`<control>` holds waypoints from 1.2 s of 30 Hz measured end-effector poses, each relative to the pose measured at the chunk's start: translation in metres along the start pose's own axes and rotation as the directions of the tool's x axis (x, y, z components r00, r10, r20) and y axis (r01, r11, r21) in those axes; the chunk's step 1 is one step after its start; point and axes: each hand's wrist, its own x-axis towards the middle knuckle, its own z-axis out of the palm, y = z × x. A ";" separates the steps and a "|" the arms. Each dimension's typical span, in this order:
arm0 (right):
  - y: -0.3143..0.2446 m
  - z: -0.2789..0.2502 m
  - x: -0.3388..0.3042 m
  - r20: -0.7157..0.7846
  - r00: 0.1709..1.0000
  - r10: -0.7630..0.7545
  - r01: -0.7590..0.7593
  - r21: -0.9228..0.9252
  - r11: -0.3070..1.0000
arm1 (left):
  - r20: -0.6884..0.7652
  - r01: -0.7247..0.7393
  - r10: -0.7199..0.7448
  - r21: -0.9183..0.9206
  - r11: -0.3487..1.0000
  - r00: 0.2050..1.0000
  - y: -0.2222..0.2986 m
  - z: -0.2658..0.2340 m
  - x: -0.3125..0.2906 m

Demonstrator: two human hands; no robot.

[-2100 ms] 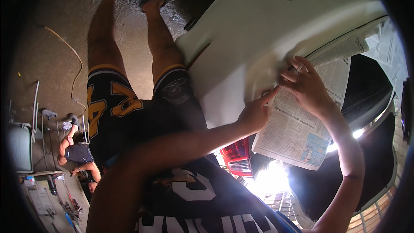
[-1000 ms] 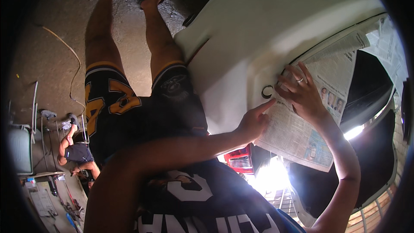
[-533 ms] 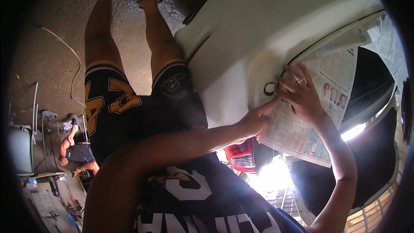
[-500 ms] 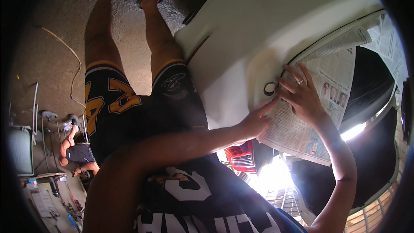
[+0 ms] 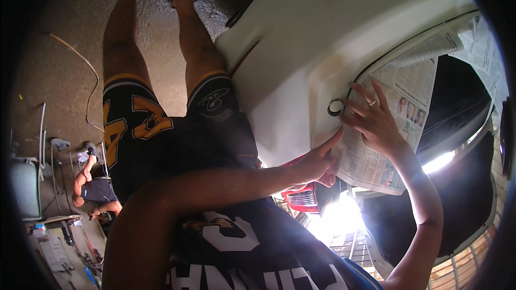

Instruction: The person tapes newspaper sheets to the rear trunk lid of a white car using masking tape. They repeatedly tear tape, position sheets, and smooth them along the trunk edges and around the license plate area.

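Observation:
A sheet of newspaper (image 5: 400,147) hangs along the dark-lined edge of a pale car body panel (image 5: 290,75). My right hand (image 5: 376,123) is open over the newspaper, its fingers spread and their tips at the paper's border beside the panel edge. It wears a ring. My left hand (image 5: 317,164) reaches across from the left, with one finger stretched up to where paper and panel meet. Its other fingers are partly bent beside the newspaper's lower left corner and hard to make out. A round hole with a dark rim (image 5: 335,107) lies in the panel near my fingertips.
More newspaper (image 5: 481,48) covers the far right. Below the sheet are dark car parts, a red tail light (image 5: 302,198) and bright glare. Another person (image 5: 99,190) sits at the lower left near a cluttered work surface (image 5: 56,247). A hose (image 5: 86,64) lies on the floor.
The newspaper's lower edge has shifted up and its right edge slightly left. My left hand has drawn a little left, and more of its fingers show. My right hand has barely moved.

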 end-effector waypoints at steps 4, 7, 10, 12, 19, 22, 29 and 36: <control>-0.008 0.003 0.003 0.019 0.999 0.038 -0.039 0.021 0.999 | -0.046 0.204 -0.201 0.361 0.910 0.979 0.006 -0.010 -0.011; -0.030 0.000 -0.003 -0.084 0.985 0.148 -0.149 -0.009 0.989 | 0.000 0.103 -0.171 0.798 0.594 0.985 0.022 -0.020 -0.032; -0.074 -0.007 -0.020 -0.348 0.857 0.380 -0.348 0.153 0.925 | -0.173 0.258 -0.209 0.817 0.515 0.963 0.053 -0.025 -0.059; -0.114 -0.008 -0.032 -0.510 0.626 0.590 -0.386 0.454 0.803 | -0.191 0.196 -0.051 0.910 0.366 0.980 0.078 -0.022 -0.076; -0.249 0.047 -0.034 -0.263 -0.245 0.933 -0.542 0.835 0.092 | 0.265 -0.036 0.317 0.816 -0.577 0.911 0.137 0.018 -0.124; -0.268 0.082 -0.023 -0.228 -0.539 0.811 -0.508 0.856 -0.097 | 0.107 0.108 0.326 0.811 -0.576 0.939 0.146 0.033 -0.119; -0.240 0.101 0.018 -0.149 -0.635 0.758 -0.380 0.915 -0.138 | 0.151 -0.069 0.018 0.552 -0.831 0.988 0.165 0.086 -0.068; -0.218 0.102 0.037 -0.066 -0.724 0.687 -0.357 0.888 -0.291 | 0.175 -0.317 -0.268 0.388 -0.865 0.947 0.184 0.115 0.003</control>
